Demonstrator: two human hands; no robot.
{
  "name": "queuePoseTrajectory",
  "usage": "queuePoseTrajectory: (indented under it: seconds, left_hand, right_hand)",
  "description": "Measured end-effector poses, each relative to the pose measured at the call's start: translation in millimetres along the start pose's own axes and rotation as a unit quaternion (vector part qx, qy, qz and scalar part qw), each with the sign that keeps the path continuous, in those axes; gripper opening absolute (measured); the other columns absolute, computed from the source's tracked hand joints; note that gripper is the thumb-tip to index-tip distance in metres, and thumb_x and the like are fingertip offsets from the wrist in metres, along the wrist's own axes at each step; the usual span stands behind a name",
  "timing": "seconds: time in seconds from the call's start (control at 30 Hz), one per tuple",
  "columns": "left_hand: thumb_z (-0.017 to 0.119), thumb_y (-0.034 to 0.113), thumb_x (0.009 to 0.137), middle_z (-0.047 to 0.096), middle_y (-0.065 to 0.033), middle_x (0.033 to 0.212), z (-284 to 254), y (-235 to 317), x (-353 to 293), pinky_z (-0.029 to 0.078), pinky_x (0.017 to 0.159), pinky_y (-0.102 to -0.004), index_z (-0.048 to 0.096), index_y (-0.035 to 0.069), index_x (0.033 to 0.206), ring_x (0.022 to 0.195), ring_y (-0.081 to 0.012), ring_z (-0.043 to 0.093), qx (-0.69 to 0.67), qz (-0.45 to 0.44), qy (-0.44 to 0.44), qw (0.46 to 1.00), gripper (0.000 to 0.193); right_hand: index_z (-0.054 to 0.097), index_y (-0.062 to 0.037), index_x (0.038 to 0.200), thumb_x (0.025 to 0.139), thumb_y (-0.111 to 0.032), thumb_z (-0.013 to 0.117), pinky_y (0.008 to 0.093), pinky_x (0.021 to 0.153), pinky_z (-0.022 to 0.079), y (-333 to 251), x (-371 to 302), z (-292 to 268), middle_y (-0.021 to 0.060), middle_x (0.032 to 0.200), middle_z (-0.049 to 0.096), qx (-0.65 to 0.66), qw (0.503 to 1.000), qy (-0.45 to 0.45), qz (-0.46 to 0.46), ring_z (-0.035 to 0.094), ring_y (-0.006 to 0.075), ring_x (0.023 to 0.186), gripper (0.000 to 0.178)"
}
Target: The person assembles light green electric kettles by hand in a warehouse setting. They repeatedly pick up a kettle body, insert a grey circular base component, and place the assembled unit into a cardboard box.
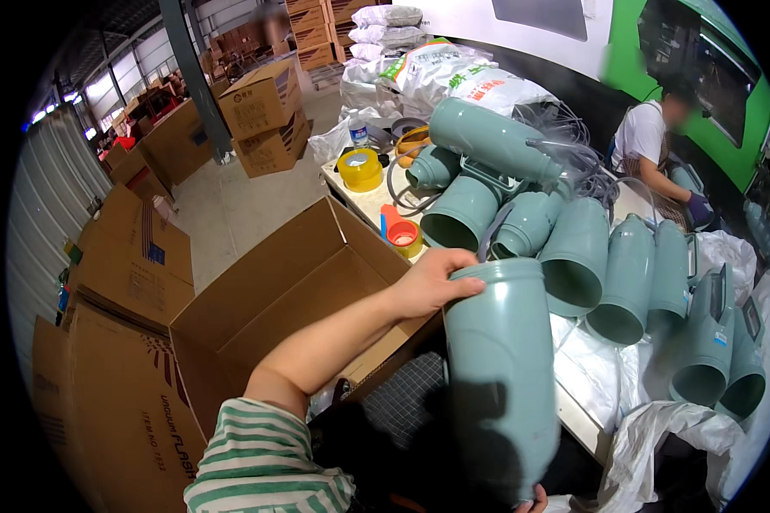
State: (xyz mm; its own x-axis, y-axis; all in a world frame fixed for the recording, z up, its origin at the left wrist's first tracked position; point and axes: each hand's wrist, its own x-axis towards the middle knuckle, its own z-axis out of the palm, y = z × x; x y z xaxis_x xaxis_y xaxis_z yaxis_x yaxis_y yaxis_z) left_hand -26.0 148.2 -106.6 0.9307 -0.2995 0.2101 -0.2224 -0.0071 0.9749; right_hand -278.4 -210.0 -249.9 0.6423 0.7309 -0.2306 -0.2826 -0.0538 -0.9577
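Note:
My left hand [441, 278] grips the upper rim of a grey-green plastic flask casing [505, 368], thumb on the outside and fingers over the edge. The casing stands nearly upright in front of my body. At its lower end, only some fingertips of my right hand [535, 500] show, pressed round the bottom; the rest is hidden. Beyond it, several more casings lie on the table, including a wide-mouthed one [462, 214], one with a long handle [706, 338] and a long one [492, 137] on top of the others.
An open cardboard box [274, 316] stands left of the casing. On the table are a yellow tape roll [360, 170], a red tape dispenser [399, 229] and clear tubing [582, 175]. A co-worker [650, 158] sits at far right. Closed cartons [265, 115] stand beyond the floor.

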Motion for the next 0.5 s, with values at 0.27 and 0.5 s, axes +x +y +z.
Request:
queuePoseTrajectory:
  seconds: [0.27, 0.5]
  left_hand:
    - [0.058, 0.025, 0.105, 0.070, -0.0050, 0.097, 68.8, -115.4, -80.9, 0.054, 0.079, -0.0276, 0.065, 0.002, 0.105, 0.087, -0.0109, 0.065, -0.352, -0.194, 0.183, 0.897, 0.024]
    - [0.056, 0.026, 0.106, 0.070, -0.0070, 0.097, 62.9, -94.4, -111.6, 0.056, 0.080, -0.0312, 0.062, 0.004, 0.100, 0.087, -0.0147, 0.067, -0.349, -0.255, 0.299, 0.850, 0.023]
  right_hand:
    - [0.057, 0.0017, 0.115, 0.095, -0.025, 0.068, 0.0436, 0.073, 0.048, -59.1, -6.0, -36.7, 0.0166, 0.096, 0.062, -0.412, 0.688, 0.563, -0.201, 0.056, 0.0270, 0.078, 0.035]
    - [0.072, -0.0004, 0.118, 0.086, -0.038, 0.070, 0.0435, 0.093, 0.054, -85.9, -251.1, -281.9, 0.0211, 0.120, 0.071, -0.437, 0.354, 0.783, 0.267, 0.068, 0.0359, 0.107, 0.050]
